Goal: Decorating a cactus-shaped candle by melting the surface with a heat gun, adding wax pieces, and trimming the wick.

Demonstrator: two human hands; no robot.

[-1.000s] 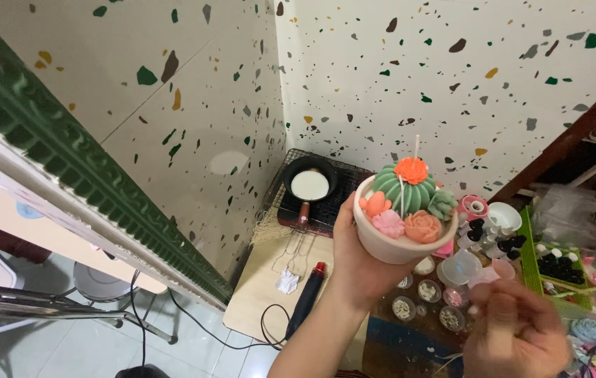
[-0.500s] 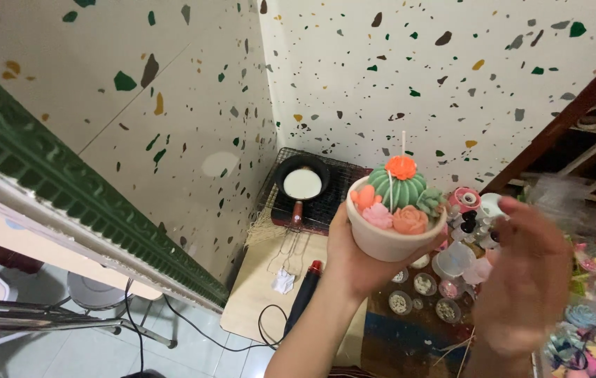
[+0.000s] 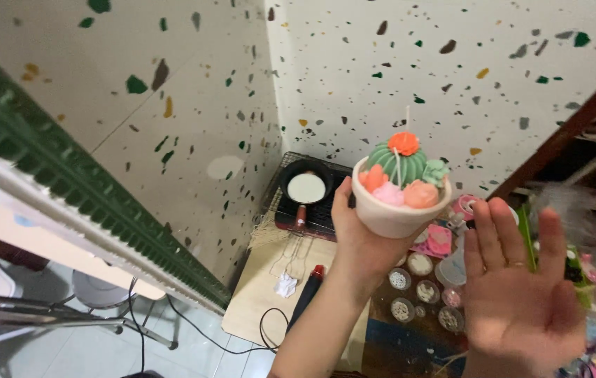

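Cream round pot candle with wax cactus and flowers (image 3: pixel 399 203) cupped from below in raised left hand (image 3: pixel 357 241), above wooden table's (image 3: pixel 259 294) far edge; right hand (image 3: pixel 522 297) beside it, fingers spread, palm up, empty.

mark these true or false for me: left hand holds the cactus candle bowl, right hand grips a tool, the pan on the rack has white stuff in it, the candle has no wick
The left hand holds the cactus candle bowl: true.
The right hand grips a tool: false, it is open and empty, its fingers spread.
The small black pan on the wire rack holds something white: true.
The candle has no wick: false, a white wick stands up from the orange flower on top.
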